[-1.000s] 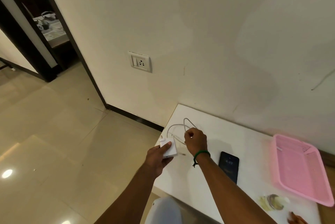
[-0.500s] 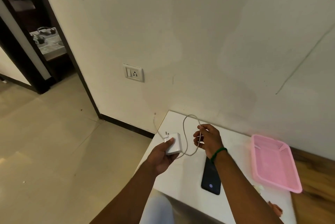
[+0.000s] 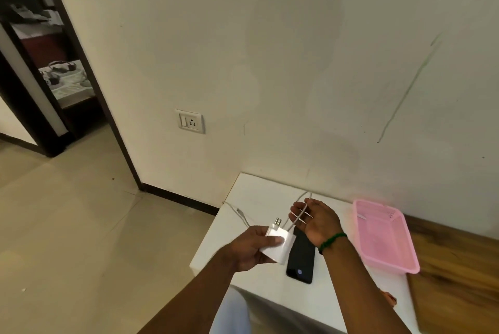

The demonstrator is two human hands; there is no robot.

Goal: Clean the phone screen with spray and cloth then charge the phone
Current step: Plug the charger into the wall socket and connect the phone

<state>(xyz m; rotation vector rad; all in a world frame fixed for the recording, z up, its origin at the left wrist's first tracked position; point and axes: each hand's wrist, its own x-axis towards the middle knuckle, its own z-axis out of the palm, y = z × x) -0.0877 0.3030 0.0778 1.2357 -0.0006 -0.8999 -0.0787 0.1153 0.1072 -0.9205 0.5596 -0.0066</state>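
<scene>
**Containers.** One pink plastic lattice basket (image 3: pixel 391 267), rectangular, lower right of frame, stands on the white rectangular table top (image 3: pixel 259 193). Inside we note only a small pale sliver near its upper-left corner; ID not possible.

**Task item.** Black slab phone (image 3: pixel 301 262) lies flat, screen up, on the table at lower centre, left of the basket. Its upper end is covered by the hands.

**Hands.** L hand (image 3: pixel 248 251) grasps a white square charger block (image 3: pixel 279 248), thumb across its top face, metal pins pointing up-frame. A thin white cable (image 3: pixel 299 214) runs from the block up across the R hand (image 3: pixel 318 219). That hand is palm up, fingers straight and unclenched, w/ the cable draped over them. We cannot tell whether the thumb pins it. Green thread band (image 3: pixel 332 239) on R wrist.

**Hidden / unclear.**
- Orange-brown object (image 3: pixel 388 298) at the table's lower-right edge is partly behind the R forearm, unidentified.
- A second stretch of cable lies by the table's left edge; its tip is too small to read.
- White wall socket w/ switch (image 3: pixel 190 121) sits centre left.
- Dark doorway shelves (image 3: pixel 62 77), upper left, hold blurred items.
</scene>
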